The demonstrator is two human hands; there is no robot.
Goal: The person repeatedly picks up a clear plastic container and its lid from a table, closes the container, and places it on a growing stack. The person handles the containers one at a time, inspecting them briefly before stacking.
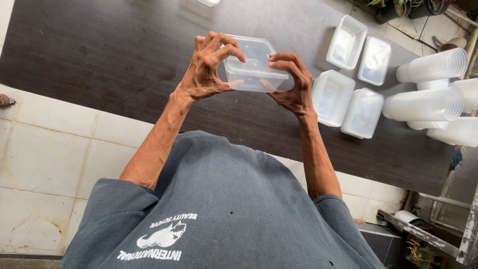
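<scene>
I hold a clear rectangular plastic container with a lid (255,65) above a dark wooden table (114,55). My left hand (206,69) grips its left end, fingers curled over the lid's top edge and thumb underneath. On the other end, my right hand (294,84) clamps the right side, fingers over the rim. Both hands press on the container at chest height, in the middle of the head view.
Several open clear containers (331,94) and lids (374,60) lie on the table to the right. Stacks of clear plastic tubs (430,65) lie on their sides at the far right. A tiled floor (55,149) runs below the table's near edge.
</scene>
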